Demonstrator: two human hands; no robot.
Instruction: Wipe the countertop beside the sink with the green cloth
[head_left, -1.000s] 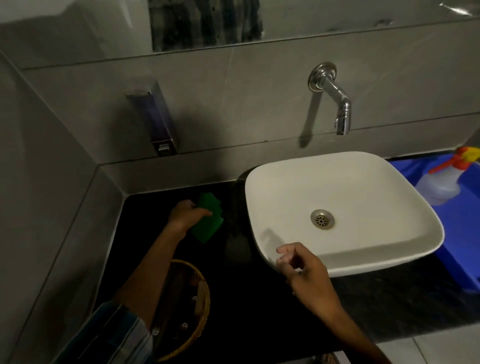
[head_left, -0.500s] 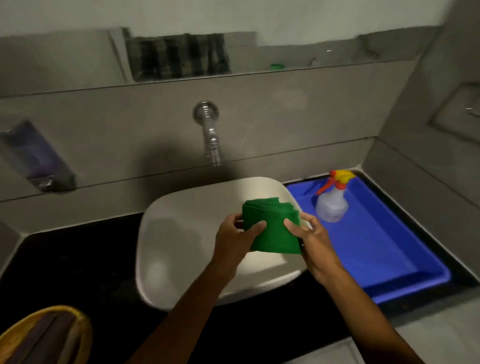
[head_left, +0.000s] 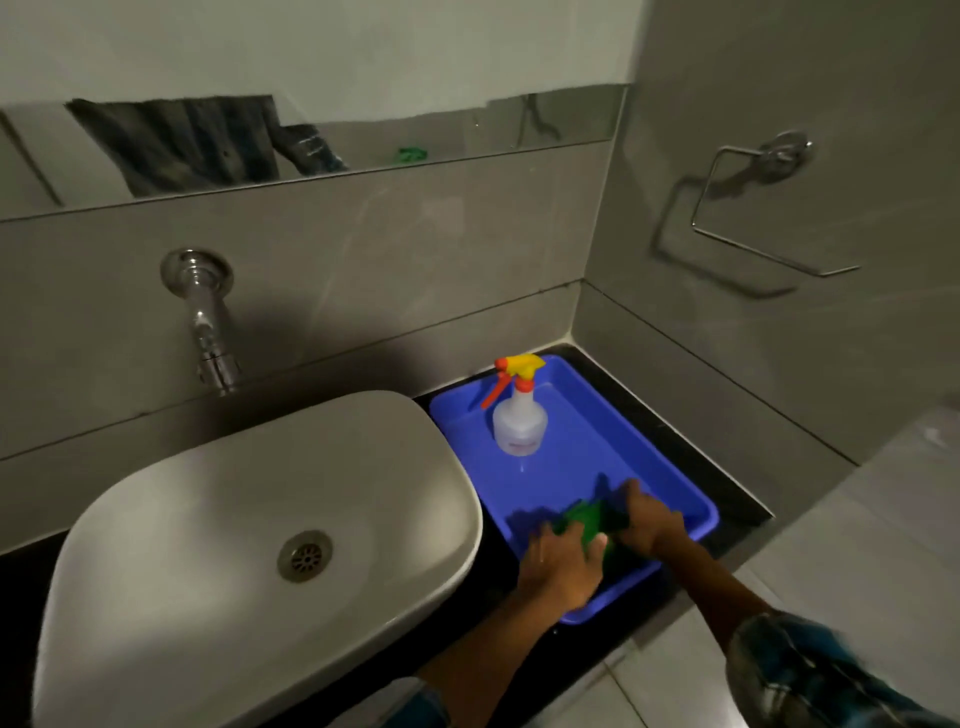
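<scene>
Both hands — left hand (head_left: 563, 566), right hand (head_left: 649, 525) — grasping green cloth (head_left: 589, 522) inside blue tray (head_left: 696, 499); careless swing toward 12 o'clock could topple spray bottle (head_left: 519, 423).

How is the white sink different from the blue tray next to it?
The sink is white, rounded and deep, with a metal drain; the blue tray is flat-bottomed, shallow and square-cornered. The sink is empty; the tray holds a spray bottle, and both hands press a green cloth into it. Both sit on the black countertop.
</scene>
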